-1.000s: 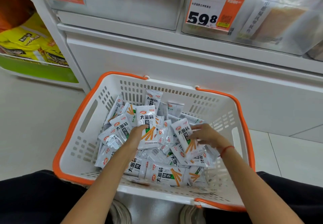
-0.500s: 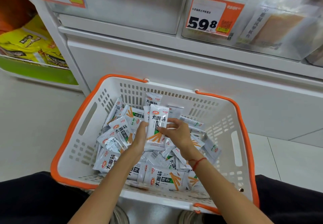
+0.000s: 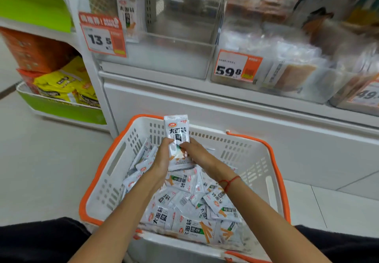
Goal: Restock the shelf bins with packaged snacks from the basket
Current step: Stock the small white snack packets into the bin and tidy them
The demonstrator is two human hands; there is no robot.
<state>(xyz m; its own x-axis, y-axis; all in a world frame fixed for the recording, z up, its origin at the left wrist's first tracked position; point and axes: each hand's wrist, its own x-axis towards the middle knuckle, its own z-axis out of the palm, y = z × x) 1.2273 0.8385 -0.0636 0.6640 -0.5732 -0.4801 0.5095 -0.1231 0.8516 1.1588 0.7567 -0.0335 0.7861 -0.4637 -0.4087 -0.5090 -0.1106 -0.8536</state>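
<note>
Both hands have risen from the pile: the left hand (image 3: pixel 164 158) and right hand (image 3: pixel 196 154) now clamp their grip on a snack packet (image 3: pixel 176 131), upright above the basket's (image 3: pixel 106 172) far rim, ready for the clear bin (image 3: pixel 164 61) above.

Glossy foil-like snack packets (image 3: pixel 185 199), perforated matt plastic basket (image 3: pixel 256 160), clear shiny plastic shelf bin (image 3: pixel 164 57).
</note>
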